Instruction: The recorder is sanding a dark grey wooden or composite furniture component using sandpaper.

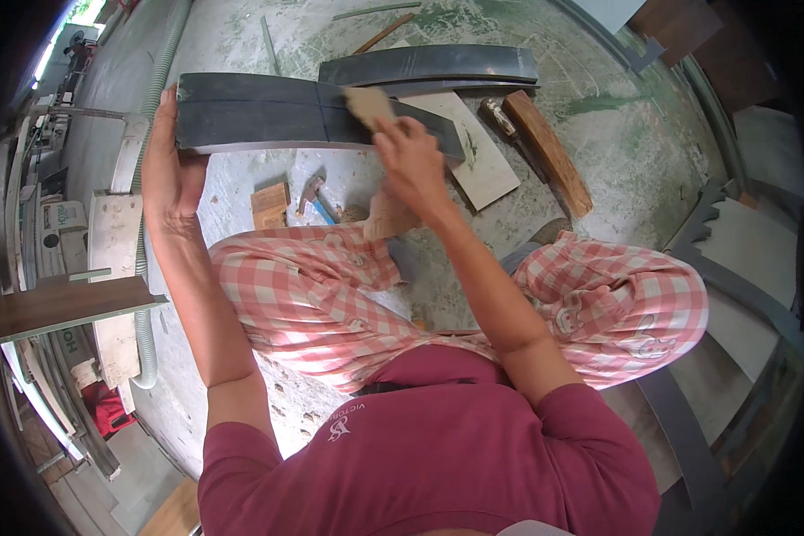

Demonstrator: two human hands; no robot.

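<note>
First: Your left hand (171, 174) is clamped on the left end of the dark curved panel (250, 112), fingers up along its end edge, thumb by its lower edge. That probably steadies the long piece in front of you, its marked face turned up.

Second: Your right hand (411, 161) is closed round a small tan block (369, 105), just right of the blue cross line (322, 116). The block is blurred, so I can't tell how firmly you press it.

First: Where does the panel's right end sit?

Second: Over the pale board (487, 165) on the floor (616, 98), as you see it; whether it rests there, I can't tell.

First: And your hammer (314, 189)?

Second: On the floor beside the wooden block (270, 206), likely placed to stay within your reach.
</note>
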